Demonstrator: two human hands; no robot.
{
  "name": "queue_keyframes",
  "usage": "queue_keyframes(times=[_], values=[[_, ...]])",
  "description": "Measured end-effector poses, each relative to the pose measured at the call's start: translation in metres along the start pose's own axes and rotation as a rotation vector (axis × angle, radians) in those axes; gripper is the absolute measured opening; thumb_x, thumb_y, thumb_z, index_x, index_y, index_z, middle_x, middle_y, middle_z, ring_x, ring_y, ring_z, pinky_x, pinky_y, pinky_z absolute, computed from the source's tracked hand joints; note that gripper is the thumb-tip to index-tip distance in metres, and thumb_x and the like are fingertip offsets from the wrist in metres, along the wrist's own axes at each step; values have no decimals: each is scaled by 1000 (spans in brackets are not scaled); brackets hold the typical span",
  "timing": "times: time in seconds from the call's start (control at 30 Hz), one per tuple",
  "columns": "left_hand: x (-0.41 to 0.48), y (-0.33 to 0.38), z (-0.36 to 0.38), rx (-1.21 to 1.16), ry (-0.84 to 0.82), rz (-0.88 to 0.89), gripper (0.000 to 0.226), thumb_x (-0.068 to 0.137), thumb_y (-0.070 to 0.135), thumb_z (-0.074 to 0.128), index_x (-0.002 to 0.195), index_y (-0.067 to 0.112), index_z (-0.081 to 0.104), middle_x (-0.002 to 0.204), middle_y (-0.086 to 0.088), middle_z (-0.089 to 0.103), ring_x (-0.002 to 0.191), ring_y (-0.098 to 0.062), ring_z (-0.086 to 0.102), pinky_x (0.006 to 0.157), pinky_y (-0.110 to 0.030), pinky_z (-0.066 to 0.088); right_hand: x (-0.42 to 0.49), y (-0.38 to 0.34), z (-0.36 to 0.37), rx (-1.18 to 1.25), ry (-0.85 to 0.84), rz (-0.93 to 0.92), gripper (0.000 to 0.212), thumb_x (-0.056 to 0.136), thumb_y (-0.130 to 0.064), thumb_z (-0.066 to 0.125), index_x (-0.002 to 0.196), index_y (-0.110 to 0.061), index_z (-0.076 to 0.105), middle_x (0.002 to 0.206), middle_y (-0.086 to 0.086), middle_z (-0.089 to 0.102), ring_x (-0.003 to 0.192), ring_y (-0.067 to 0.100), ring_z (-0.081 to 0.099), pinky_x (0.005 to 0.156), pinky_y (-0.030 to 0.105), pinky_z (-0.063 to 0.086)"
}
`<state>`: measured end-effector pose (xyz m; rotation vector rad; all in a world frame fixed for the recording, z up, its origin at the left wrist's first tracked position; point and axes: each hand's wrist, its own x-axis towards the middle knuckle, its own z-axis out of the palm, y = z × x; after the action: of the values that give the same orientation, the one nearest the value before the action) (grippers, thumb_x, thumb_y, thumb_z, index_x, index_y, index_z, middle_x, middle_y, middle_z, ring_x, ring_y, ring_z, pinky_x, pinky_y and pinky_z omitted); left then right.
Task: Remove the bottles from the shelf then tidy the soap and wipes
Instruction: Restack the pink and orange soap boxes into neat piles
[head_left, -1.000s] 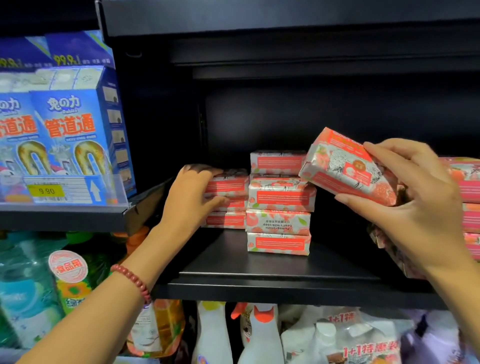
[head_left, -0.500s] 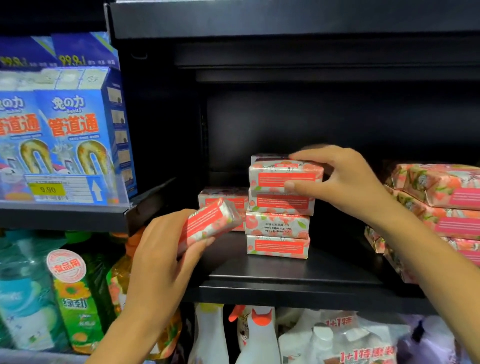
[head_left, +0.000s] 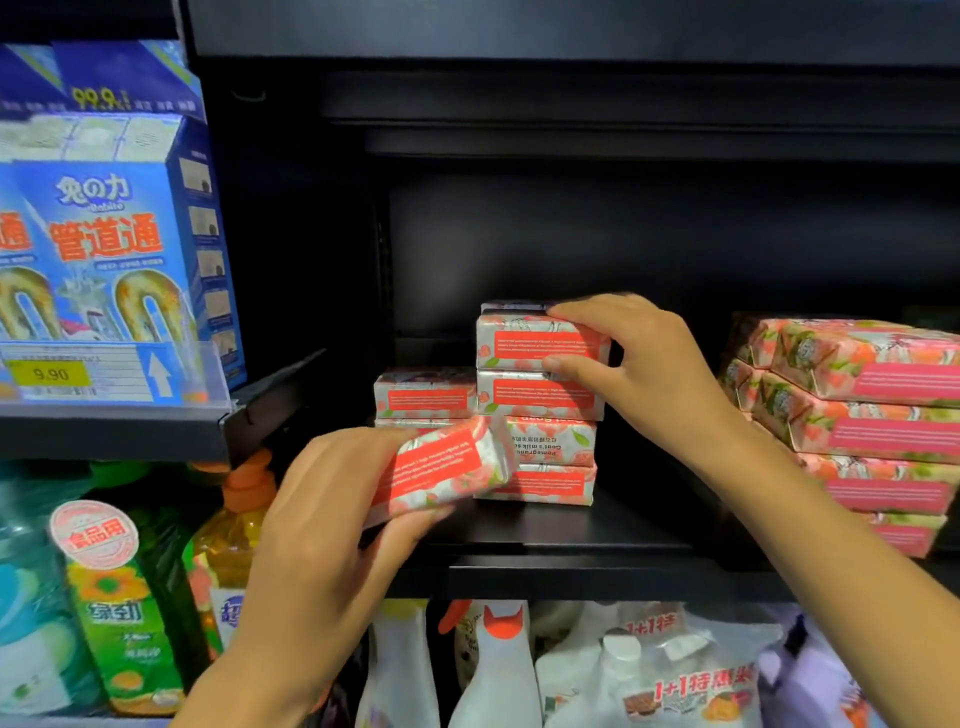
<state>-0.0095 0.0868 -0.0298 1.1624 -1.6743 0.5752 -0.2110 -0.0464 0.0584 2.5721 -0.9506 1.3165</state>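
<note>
— Soap (head_left: 441, 470) heading?
— My left hand (head_left: 322, 499) grips it at 8 o'clock of the stack (head_left: 550, 441), long axis running 8 to 2, red label toward me.
— Right hand (head_left: 639, 364)?
— Pinching the top bar (head_left: 540, 343), level, 9 to 3.

Light comes from the front, bright on the left hand (head_left: 322, 514) and the tilted soap bar (head_left: 441, 467) it grips. Behind the right hand (head_left: 644, 374), pinching the top soap bar (head_left: 540, 343), the black shelf (head_left: 571, 571) sinks into shadow. Far left of both grips, the blue boxes (head_left: 109, 239) look washed-out and bowed. Fine print is blurred.
</note>
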Motion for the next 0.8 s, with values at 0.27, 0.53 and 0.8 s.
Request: queue_keyframes(times=[0.27, 0.53, 0.8], values=[[2, 9, 36, 38, -167, 209, 42, 88, 42, 58, 118, 13, 56, 112, 1, 62, 106, -14, 55, 101, -16, 33, -66, 13, -24, 6, -38, 95, 52, 83, -48, 54, 129, -23, 55, 125, -14, 53, 113, -3, 45, 90, 0, 27], [2, 12, 54, -18, -213, 168, 48, 82, 48, 56, 110, 10, 65, 110, -1, 67, 110, -12, 53, 101, -20, 38, -117, 26, -17, -93, -569, 157, 81, 72, -79, 39, 141, -38, 33, 136, -31, 23, 123, -16, 17, 99, 0, 10], [0, 14, 54, -158, -225, 7, 44, 81, 47, 57, 110, 16, 70, 112, 4, 67, 110, -6, 54, 95, -24, 44, -127, 25, -11, -118, -516, 176, 61, 85, -55, 52, 140, -40, 29, 138, -33, 15, 124, -18, 8, 92, -8, -1]])
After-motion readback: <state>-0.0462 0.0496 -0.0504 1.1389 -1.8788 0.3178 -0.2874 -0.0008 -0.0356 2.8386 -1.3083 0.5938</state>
